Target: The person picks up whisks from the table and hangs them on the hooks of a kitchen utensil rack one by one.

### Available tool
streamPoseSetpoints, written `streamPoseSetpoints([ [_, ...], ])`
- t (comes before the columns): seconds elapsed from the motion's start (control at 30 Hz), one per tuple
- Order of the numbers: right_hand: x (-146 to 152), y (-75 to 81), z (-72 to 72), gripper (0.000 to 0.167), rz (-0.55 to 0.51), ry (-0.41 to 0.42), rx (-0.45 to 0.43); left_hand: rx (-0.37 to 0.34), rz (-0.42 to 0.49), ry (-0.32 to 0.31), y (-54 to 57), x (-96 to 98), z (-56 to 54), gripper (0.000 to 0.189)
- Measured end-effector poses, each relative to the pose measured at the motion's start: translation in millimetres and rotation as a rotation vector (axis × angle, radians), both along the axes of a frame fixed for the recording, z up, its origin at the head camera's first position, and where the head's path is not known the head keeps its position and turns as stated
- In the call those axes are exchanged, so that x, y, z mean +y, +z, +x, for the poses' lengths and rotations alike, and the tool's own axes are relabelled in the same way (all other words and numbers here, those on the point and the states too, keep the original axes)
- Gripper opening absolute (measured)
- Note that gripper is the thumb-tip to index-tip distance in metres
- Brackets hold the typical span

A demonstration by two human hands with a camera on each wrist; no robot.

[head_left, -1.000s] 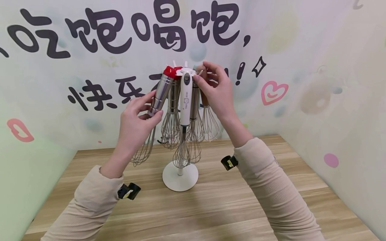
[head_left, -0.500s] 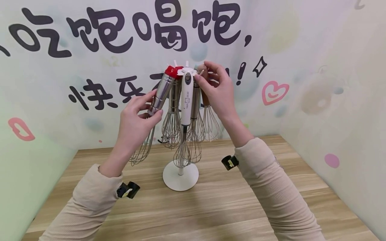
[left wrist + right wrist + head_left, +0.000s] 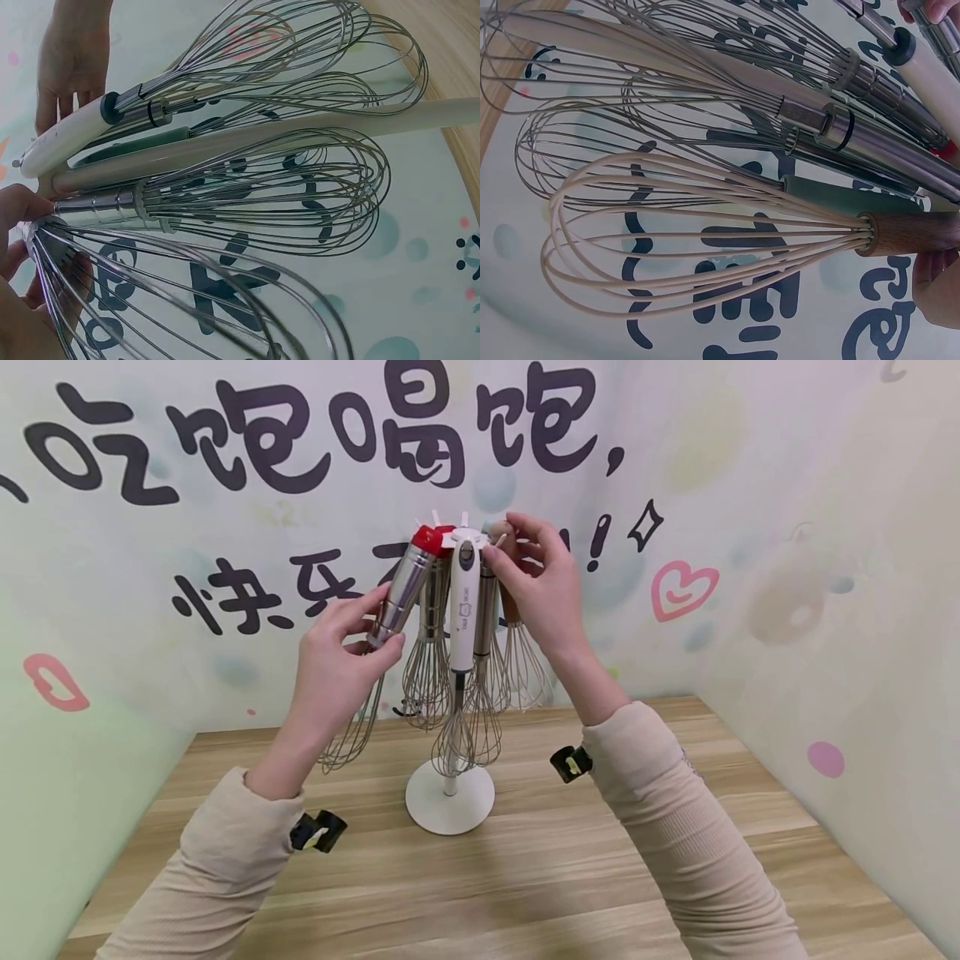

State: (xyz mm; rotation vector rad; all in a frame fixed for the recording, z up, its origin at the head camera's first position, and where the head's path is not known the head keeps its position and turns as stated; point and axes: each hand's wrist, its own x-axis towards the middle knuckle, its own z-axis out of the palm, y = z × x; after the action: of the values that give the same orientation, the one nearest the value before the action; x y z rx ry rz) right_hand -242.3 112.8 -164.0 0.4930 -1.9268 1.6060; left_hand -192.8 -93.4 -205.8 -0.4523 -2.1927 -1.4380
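Note:
In the head view my left hand point(image 3: 330, 664) grips the steel handle of a red-topped whisk point(image 3: 405, 585). That whisk leans, its red top against the white stand's hub point(image 3: 467, 535) and its wires down to the left. My right hand point(image 3: 551, 581), on the other side, holds the upper end of a wooden-handled whisk, whose handle point(image 3: 911, 232) and pale loops show in the right wrist view. Between the hands hangs a white-handled whisk point(image 3: 464, 610). Behind it are a second red-topped steel whisk point(image 3: 431, 602) and a steel-handled one point(image 3: 485, 610).
The stand's round white base point(image 3: 450, 818) rests on the wood-grain table point(image 3: 570, 877). A green-handled whisk point(image 3: 840, 196) hangs at the back. Close behind the table rises a printed wall point(image 3: 300, 552), with side walls at left and right.

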Motion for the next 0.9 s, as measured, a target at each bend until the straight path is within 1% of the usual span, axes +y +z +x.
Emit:
streamPoseSetpoints([
  [0.17,0.8,-0.2,-0.3,0.045,0.006,-0.003,0.004,-0.030,-0.032,-0.027,-0.7,2.3,-1.1,0.051],
  [0.33,0.8,0.2,0.6,0.047,0.011,-0.003,-0.007,-0.053,-0.023,-0.034,-3.4,3.4,-2.9,0.051],
  [0.5,0.9,0.2,0.0,0.046,0.010,0.001,0.008,-0.056,0.001,-0.058,-8.1,5.5,-6.1,0.053],
  [0.63,1.1,-0.3,-0.9,0.046,0.011,-0.002,0.004,-0.054,0.012,-0.075,-13.2,7.6,-8.6,0.054],
  [0.9,0.9,-0.5,-1.4,0.046,0.008,-0.004,0.001,-0.043,0.029,-0.092,-22.7,11.9,-12.2,0.057],
])
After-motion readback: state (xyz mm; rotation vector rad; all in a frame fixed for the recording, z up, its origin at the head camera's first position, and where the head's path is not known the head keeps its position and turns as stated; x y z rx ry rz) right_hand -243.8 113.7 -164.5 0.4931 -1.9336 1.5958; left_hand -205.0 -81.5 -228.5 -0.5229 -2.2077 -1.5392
